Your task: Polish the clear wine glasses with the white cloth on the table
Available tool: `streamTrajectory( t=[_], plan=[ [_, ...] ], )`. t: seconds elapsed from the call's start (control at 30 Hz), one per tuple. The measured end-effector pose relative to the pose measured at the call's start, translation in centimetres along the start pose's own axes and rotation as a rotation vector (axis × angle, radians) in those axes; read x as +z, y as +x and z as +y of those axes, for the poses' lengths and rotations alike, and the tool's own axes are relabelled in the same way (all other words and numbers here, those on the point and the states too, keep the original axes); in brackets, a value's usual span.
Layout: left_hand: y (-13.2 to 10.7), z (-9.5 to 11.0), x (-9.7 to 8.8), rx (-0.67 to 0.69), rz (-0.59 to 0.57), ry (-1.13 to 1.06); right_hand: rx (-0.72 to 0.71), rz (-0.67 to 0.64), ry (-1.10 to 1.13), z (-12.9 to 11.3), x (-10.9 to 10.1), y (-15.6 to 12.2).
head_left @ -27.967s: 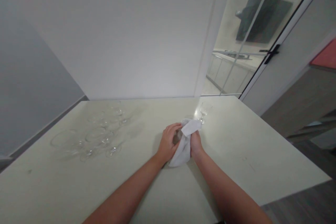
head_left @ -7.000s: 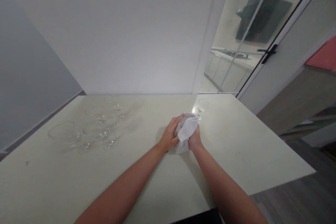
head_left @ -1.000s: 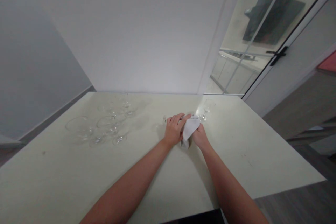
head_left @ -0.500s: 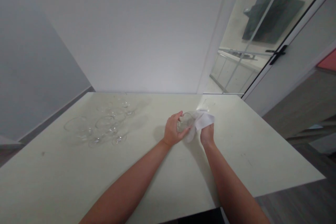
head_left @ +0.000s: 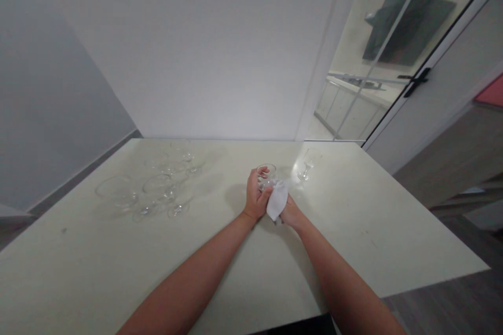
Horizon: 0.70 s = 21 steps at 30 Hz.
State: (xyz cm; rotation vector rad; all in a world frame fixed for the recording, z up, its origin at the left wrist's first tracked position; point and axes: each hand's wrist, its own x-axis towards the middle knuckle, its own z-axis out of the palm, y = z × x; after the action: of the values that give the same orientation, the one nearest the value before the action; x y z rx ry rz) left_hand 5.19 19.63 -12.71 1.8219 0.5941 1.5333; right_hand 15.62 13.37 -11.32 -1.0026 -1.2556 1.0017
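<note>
Glass this thin could crack if the left hand (head_left: 256, 200), clamped round the wine glass (head_left: 266, 174), squeezes while the right hand (head_left: 290, 213), closed on the white cloth (head_left: 277, 201), twists.

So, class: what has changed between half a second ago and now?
The left hand has turned the wine glass from tilted to upright, rim up. The right hand has brought the white cloth down and leftward, against the glass's lower part. The glass cluster at left and the lone glass behind stayed put.

One held glass (head_left: 266, 174), one cloth (head_left: 277, 203), one lone glass (head_left: 305, 166); left cluster (head_left: 157, 186) count unclear.
</note>
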Motion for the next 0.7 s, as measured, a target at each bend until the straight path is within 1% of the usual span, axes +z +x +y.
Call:
streamTrajectory(
  t=[0.1, 0.17, 0.23, 0.33, 0.47, 0.53, 0.67, 0.7],
  plan=[
    [0.1, -0.1, 0.0, -0.051, -0.062, -0.059, -0.060, -0.001, 0.004, 0.3, 0.3, 0.0],
    [0.1, -0.3, -0.1, -0.071, -0.064, -0.089, -0.102, -0.003, -0.027, 0.5, 0.3, 0.3],
    [0.2, -0.6, -0.1, -0.090, -0.045, -0.126, -0.123, -0.034, -0.066, 0.5, 0.2, 0.4],
    [0.2, -0.8, -0.2, -0.115, -0.027, -0.187, -0.106, -0.095, -0.090, 0.1, 0.0, 0.5],
    [0.3, -0.7, -0.3, -0.135, -0.026, -0.239, -0.094, -0.129, -0.120, 0.2, -0.4, 0.3],
    [0.5, -0.5, -0.3, -0.173, -0.042, -0.256, -0.100, -0.120, -0.184, 0.8, -0.7, 0.3],
    [0.7, -0.1, -0.2, -0.274, -0.097, -0.300, -0.083, -0.066, -0.384, 2.4, -1.4, 0.2],
    [0.8, 0.0, -0.2, -0.287, -0.099, -0.309, -0.075, -0.054, -0.399, 2.6, -1.5, 0.2]
  ],
)
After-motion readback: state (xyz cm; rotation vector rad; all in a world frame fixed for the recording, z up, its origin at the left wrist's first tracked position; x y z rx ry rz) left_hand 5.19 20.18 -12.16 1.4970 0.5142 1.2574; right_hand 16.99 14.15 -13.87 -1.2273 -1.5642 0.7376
